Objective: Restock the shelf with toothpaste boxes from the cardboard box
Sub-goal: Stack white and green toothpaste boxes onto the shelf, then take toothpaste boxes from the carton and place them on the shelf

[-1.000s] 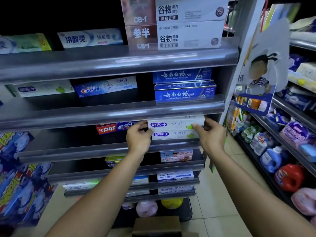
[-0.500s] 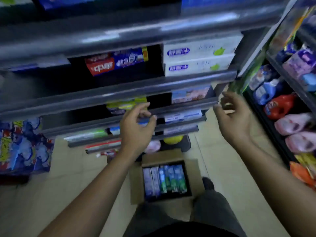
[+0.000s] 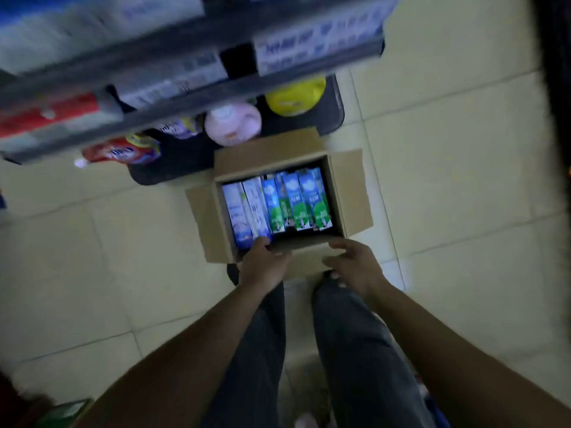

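An open cardboard box (image 3: 350,183) sits on the tiled floor in front of my legs. Inside it stand several toothpaste boxes (image 3: 278,205), white-and-blue ones at the left and green-and-blue ones at the right. My left hand (image 3: 264,264) is at the box's near left corner, its fingertips at the nearest white-and-blue toothpaste box. My right hand (image 3: 355,264) hovers over the near flap with relaxed, spread fingers and holds nothing. The shelf unit (image 3: 185,66) is blurred at the top of the view.
On the shelf's dark base (image 3: 332,112) lie a pink bottle (image 3: 233,123), a yellow bottle (image 3: 295,95) and a red pouch (image 3: 122,151). Blurred toothpaste boxes (image 3: 315,41) fill the lower shelves. Another dark shelf edge (image 3: 556,88) runs along the right.
My view swung down from the shelf to the floor. Both hands left the stacked boxes on the shelf and dropped to the cardboard box's near edge.
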